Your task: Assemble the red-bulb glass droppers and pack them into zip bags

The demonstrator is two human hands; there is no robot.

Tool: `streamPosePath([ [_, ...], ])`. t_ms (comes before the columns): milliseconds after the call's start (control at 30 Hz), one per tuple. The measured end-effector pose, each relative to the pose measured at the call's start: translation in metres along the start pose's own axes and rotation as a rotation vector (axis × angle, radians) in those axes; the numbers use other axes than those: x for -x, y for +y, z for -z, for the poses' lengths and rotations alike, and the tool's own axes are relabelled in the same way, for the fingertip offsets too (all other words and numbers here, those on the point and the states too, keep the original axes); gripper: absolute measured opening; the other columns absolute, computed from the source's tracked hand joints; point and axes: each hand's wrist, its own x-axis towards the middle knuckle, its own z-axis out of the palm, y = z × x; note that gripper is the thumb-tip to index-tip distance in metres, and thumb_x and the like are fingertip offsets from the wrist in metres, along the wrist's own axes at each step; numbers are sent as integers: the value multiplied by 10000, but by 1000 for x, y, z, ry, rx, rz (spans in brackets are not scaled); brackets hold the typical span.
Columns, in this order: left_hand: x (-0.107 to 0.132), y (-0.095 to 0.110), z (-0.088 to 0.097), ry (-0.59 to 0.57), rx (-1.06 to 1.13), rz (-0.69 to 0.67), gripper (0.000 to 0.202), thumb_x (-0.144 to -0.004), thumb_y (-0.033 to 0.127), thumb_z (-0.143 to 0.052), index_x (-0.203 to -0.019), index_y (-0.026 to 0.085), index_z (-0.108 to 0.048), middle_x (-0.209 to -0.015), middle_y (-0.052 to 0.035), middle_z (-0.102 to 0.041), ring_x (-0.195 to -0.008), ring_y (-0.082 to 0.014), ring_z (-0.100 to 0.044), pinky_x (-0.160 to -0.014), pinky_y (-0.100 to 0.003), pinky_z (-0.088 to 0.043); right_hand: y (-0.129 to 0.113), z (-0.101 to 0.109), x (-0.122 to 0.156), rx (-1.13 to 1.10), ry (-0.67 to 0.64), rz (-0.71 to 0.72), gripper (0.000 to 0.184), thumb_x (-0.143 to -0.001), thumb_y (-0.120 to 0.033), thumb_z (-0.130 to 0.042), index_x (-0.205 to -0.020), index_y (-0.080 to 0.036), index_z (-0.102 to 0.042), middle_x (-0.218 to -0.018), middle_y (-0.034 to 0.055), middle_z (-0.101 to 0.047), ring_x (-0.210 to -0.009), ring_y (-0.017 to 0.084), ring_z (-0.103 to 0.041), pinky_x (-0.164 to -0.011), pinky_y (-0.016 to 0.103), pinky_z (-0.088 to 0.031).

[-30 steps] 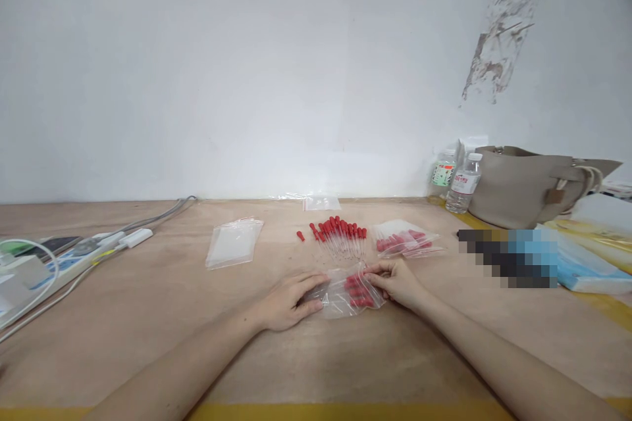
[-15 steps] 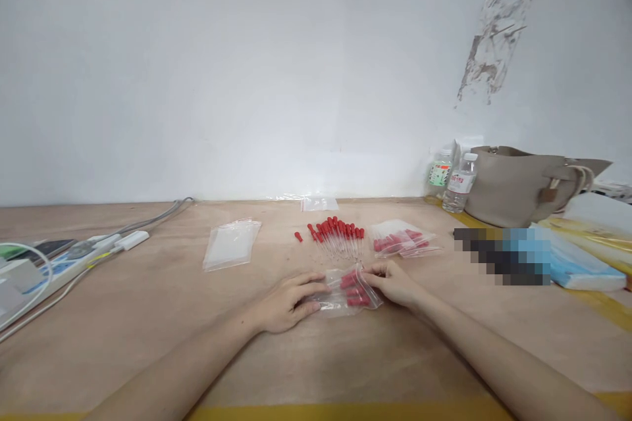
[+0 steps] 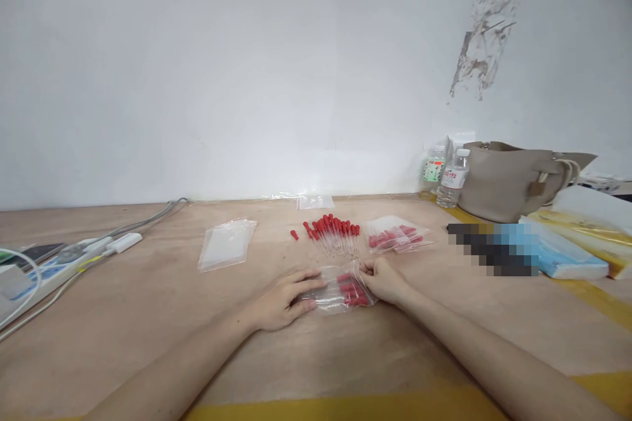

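Observation:
A small clear zip bag [image 3: 340,289] with several red-capped droppers inside lies on the wooden table [image 3: 148,316] in front of me. My left hand [image 3: 284,299] rests on the bag's left end, fingers laid over it and holding it down. My right hand [image 3: 382,279] pinches the bag's right edge with closed fingers. Behind the bag lies a loose row of red-capped droppers [image 3: 330,233]. To their right sit filled bags of droppers [image 3: 395,237]. A stack of empty zip bags [image 3: 226,245] lies to the left.
A power strip with cables [image 3: 64,260] lies at the left edge. Two water bottles [image 3: 451,177] and a beige handbag [image 3: 513,181] stand at the back right by the wall. Blue and yellow packets [image 3: 567,256] lie at the right. Another small clear bag [image 3: 315,201] lies near the wall.
Both hands stay on the filled bag; my right fingers have shifted slightly along its right edge. The view has drifted a little to the right.

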Motion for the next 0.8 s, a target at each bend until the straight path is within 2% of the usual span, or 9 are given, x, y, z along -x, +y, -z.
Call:
streamPosePath([
  [167,-2,2,1,29,9,-77,344,-859,325,-413,-1190,270,-488,-1315,-35,-400,-1219,-204,-332,-1017,-371,-262,-4,6,2,60,-100,132,279,-728,-357,-483,-865,-170,-638,-713,11,-652,-723,177,-607,-621,277,-477],
  [200,-2,3,1,27,16,-95,342,-861,315,-412,-1190,266,-489,-1293,-35,-429,-1206,-198,-353,-1017,-366,-264,-3,8,1,83,-61,141,281,-722,-348,-487,-882,-163,-626,-718,16,-649,-707,171,-601,-614,271,-470],
  [267,-3,3,0,26,32,-111,354,-863,301,-411,-1209,259,-469,-1261,-38,-468,-1171,-185,-401,-1006,-350,-285,0,14,-3,191,113,158,259,-705,-322,-502,-856,-143,-612,-719,29,-641,-650,156,-582,-586,256,-449],
  [333,-4,3,0,27,33,-112,361,-863,292,-411,-1219,255,-455,-1255,-38,-475,-1152,-176,-421,-993,-337,-305,2,22,-10,379,297,191,201,-693,-280,-508,-793,-135,-604,-709,38,-633,-616,145,-559,-573,244,-425],
  [400,-3,3,0,30,16,-112,340,-865,288,-406,-1196,259,-477,-1257,-31,-469,-1151,-176,-419,-985,-336,-315,-1,30,-18,581,392,219,155,-696,-232,-495,-763,-135,-597,-708,42,-629,-635,143,-555,-593,235,-407],
  [533,-2,4,1,26,-28,-110,309,-870,288,-387,-1152,258,-509,-1260,-28,-459,-1151,-180,-413,-980,-336,-321,-17,39,-40,813,451,135,136,-696,-157,-487,-785,-134,-586,-791,74,-634,-758,163,-572,-661,227,-393],
  [600,-1,6,2,14,-57,-100,312,-873,291,-377,-1158,257,-501,-1268,-30,-447,-1157,-181,-405,-984,-337,-317,-24,37,-55,825,483,61,164,-692,-160,-503,-831,-115,-578,-838,120,-628,-788,193,-578,-660,244,-401],
  [700,-1,7,3,-6,-91,-75,330,-879,306,-359,-1183,261,-477,-1297,-31,-414,-1179,-183,-381,-995,-339,-306,-28,32,-78,803,514,-62,309,-653,-190,-573,-931,-58,-549,-843,191,-616,-757,244,-597,-594,274,-424],
  [800,0,5,2,-30,-92,-40,370,-882,324,-348,-1240,265,-416,-1343,-33,-354,-1208,-189,-347,-1007,-344,-293,-26,27,-98,764,516,-125,410,-601,-195,-634,-961,-24,-539,-788,204,-618,-747,275,-607,-555,284,-437],
])
